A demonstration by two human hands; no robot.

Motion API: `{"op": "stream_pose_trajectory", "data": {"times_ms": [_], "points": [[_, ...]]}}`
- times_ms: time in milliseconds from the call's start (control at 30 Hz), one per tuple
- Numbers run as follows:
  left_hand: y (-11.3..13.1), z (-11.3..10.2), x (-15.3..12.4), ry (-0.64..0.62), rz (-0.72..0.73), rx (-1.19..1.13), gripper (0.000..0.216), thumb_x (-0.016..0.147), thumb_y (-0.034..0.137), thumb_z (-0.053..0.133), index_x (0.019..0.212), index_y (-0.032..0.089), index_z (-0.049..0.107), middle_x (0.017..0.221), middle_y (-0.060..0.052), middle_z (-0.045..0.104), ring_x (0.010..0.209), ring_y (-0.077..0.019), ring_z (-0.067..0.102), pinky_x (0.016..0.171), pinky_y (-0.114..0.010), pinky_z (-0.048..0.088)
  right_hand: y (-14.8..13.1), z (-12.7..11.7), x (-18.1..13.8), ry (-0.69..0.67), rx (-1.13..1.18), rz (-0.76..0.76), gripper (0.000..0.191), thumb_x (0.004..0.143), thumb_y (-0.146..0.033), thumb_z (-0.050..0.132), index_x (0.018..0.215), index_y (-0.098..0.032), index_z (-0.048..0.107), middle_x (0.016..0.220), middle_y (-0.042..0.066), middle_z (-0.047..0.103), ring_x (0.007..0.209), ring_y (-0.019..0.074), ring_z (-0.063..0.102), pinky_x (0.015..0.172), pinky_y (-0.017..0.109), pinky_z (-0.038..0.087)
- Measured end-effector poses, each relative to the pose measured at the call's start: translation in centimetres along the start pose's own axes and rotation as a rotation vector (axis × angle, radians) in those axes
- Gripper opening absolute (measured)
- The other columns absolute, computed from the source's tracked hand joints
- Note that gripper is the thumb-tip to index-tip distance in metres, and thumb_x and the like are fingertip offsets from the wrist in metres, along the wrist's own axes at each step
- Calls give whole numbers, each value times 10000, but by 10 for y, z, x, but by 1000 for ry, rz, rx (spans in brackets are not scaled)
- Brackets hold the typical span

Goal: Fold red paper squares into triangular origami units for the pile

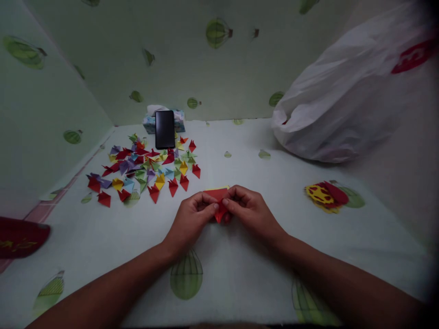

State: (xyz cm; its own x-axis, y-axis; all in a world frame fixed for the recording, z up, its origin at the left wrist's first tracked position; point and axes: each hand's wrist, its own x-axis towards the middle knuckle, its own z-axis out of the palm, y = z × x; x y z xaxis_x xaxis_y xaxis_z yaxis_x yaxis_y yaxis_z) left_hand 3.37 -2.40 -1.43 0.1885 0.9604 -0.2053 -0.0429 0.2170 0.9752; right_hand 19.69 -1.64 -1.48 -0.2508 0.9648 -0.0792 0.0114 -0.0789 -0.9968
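A small red folded paper piece (218,199) sits at the middle of the table, pinched from both sides. My left hand (192,218) grips its left side with thumb and fingers closed. My right hand (247,208) grips its right side the same way. A thin yellow paper edge (219,188) shows just behind the red piece. Both forearms reach in from the bottom edge.
Several folded paper pieces (144,170) in red, yellow, purple, green and blue lie at the left. A black phone (165,129) leans on a tissue box (149,123) behind them. A white plastic bag (350,96) fills the back right. Red and yellow papers (324,195) lie right.
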Motion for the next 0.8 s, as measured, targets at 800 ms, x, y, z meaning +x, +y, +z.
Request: {"op": "stream_pose_trajectory", "data": {"times_ms": [800], "points": [[-1,-1,2,42,13,-29,192,816,320,688,762,149,619,704,3,630,644,-100,530,621,-222,413,8,-5,6,-98,237,81,194,885,-331,630,781,-172,589,616,-3,652,529,107,569,575,249,450]]}}
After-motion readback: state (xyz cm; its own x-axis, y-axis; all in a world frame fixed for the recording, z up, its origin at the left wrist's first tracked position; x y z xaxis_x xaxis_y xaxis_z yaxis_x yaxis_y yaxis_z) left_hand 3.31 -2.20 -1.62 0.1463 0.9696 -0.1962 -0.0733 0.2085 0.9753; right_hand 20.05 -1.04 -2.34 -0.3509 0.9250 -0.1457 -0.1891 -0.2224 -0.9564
